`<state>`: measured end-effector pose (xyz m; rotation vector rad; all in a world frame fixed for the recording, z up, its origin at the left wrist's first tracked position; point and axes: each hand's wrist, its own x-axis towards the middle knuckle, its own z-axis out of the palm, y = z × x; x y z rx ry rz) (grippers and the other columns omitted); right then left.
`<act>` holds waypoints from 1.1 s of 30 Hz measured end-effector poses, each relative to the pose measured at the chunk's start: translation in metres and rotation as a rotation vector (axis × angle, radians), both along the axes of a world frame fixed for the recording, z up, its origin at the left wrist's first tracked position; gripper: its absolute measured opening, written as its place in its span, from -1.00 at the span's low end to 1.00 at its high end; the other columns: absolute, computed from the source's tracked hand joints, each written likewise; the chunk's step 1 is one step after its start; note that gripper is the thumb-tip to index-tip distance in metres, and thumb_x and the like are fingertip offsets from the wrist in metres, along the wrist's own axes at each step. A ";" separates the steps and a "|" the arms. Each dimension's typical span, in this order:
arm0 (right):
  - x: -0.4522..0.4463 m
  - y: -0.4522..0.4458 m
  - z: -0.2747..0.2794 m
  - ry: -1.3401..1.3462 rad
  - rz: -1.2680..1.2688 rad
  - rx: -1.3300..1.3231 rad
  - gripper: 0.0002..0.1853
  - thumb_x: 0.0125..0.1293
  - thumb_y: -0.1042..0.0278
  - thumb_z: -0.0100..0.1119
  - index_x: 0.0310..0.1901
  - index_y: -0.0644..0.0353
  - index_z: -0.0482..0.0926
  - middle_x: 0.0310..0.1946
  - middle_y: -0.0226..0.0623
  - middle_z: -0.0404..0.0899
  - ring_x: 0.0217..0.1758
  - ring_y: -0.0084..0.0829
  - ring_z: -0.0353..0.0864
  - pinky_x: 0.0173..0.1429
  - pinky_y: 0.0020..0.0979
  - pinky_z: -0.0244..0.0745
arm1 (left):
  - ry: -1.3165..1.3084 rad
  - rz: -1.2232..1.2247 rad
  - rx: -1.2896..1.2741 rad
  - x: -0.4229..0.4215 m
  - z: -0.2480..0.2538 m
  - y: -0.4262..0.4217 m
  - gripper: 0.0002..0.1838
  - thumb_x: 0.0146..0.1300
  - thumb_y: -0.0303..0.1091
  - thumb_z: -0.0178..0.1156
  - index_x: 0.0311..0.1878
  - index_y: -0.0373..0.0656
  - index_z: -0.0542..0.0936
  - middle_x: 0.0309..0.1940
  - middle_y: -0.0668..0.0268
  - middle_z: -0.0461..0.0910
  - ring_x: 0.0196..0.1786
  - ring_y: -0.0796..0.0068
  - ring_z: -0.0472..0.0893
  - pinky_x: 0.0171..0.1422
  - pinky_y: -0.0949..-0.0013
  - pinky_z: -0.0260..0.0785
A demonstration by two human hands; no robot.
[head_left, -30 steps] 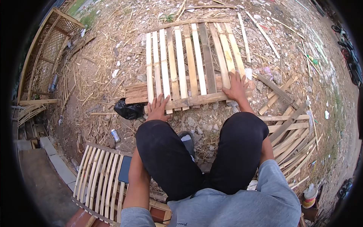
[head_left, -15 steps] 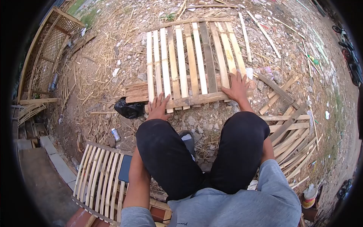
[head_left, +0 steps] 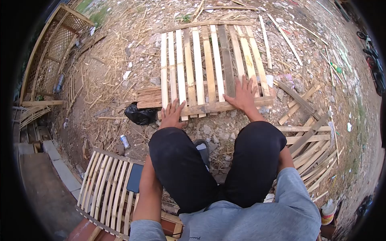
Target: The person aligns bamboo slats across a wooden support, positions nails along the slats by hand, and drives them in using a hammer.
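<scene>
In front of my knees lies a slatted panel [head_left: 198, 64] of split bamboo strips, pale ones mixed with a few darker. A crosspiece [head_left: 213, 107] runs along its near end and another along its far end. My left hand [head_left: 173, 114] rests on the near left corner with fingers spread over the slats. Farther right, my right hand [head_left: 243, 96] lies on the crosspiece and the slats there, fingers apart. Under the panel's left side sits a rough wooden plank [head_left: 148, 97]. Both palms are turned down, so their undersides are hidden.
A black plastic bag [head_left: 140, 114] lies left of the panel, near a can [head_left: 125, 141]. A second slatted panel [head_left: 105, 186] carries a dark flat object [head_left: 135, 178]. Loose strips [head_left: 313, 154] are piled at right. A lattice frame [head_left: 48, 56] stands at left, on stony ground.
My right hand has slid left along the crosspiece. My left hand stays at the near left corner. The whole view has shifted slightly.
</scene>
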<state>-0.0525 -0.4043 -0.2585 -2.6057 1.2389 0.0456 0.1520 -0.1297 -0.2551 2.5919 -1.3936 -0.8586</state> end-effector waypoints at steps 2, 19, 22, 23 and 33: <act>-0.002 -0.002 -0.010 -0.051 0.020 -0.019 0.08 0.14 -0.43 0.29 0.59 -0.08 0.09 0.63 0.04 -0.07 0.70 0.27 -0.31 0.53 0.54 -0.28 | 0.006 -0.002 -0.005 0.000 0.001 0.001 0.13 0.08 0.00 0.47 0.67 0.40 0.00 0.71 0.23 -0.22 0.71 -0.08 -0.22 0.67 -0.31 -0.47; -0.003 -0.002 0.002 -0.069 0.022 0.089 0.10 0.09 -0.21 0.37 0.59 0.04 0.07 0.65 0.02 -0.11 0.70 0.30 -0.38 0.60 0.46 -0.38 | 0.001 -0.004 0.025 0.001 0.000 -0.001 0.16 0.05 0.01 0.48 0.67 0.39 -0.01 0.71 0.22 -0.22 0.71 -0.04 -0.23 0.66 -0.33 -0.46; -0.002 -0.002 0.003 -0.049 0.036 0.093 0.09 0.10 -0.20 0.37 0.59 0.04 0.07 0.66 -0.06 -0.10 0.70 0.31 -0.38 0.60 0.45 -0.38 | 0.004 0.000 0.022 0.001 -0.003 0.000 0.17 0.04 0.01 0.48 0.67 0.41 -0.02 0.71 0.23 -0.23 0.71 -0.05 -0.24 0.66 -0.32 -0.46; -0.002 -0.003 0.004 -0.038 0.039 0.095 0.09 0.10 -0.19 0.37 0.60 0.04 0.07 0.66 -0.09 -0.10 0.70 0.31 -0.38 0.61 0.45 -0.37 | 0.006 0.002 0.020 0.001 -0.004 0.000 0.17 0.04 0.02 0.49 0.67 0.41 -0.02 0.71 0.23 -0.23 0.71 -0.05 -0.24 0.66 -0.32 -0.47; -0.010 -0.007 0.001 -0.054 0.068 0.062 -0.01 0.17 -0.21 0.32 0.56 0.04 0.18 0.64 -0.07 -0.02 0.69 0.29 -0.27 0.62 0.42 -0.30 | -0.007 -0.013 0.023 0.002 -0.003 0.000 0.18 0.04 0.03 0.49 0.67 0.42 -0.02 0.71 0.21 -0.24 0.71 -0.11 -0.24 0.66 -0.30 -0.47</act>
